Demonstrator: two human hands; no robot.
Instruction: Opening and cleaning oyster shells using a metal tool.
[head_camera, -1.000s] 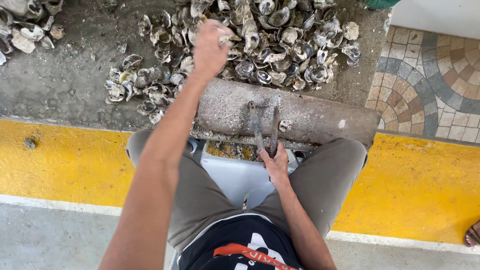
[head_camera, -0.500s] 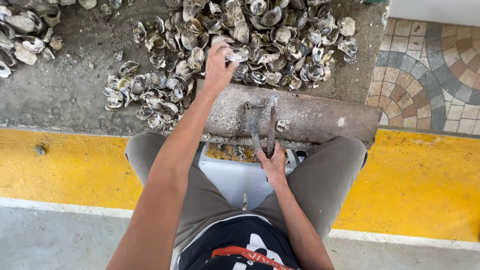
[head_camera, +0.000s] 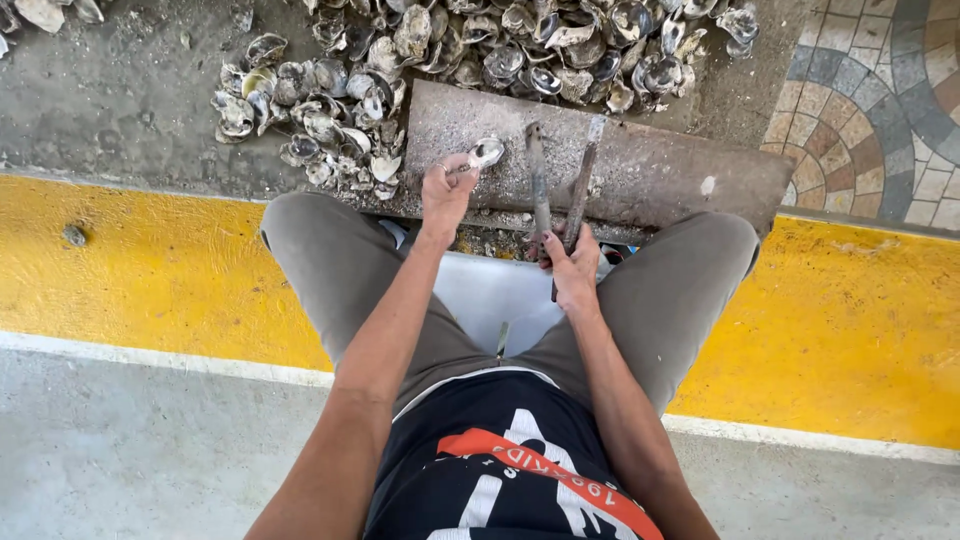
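A heap of grey shells (head_camera: 330, 110) lies left of the block. The left hand (head_camera: 445, 195) pinches an oyster shell (head_camera: 486, 152) on the stone block (head_camera: 640, 165). The right hand (head_camera: 572, 268) grips two rusty tools (head_camera: 560, 185), long axes pointing away toward the heap.
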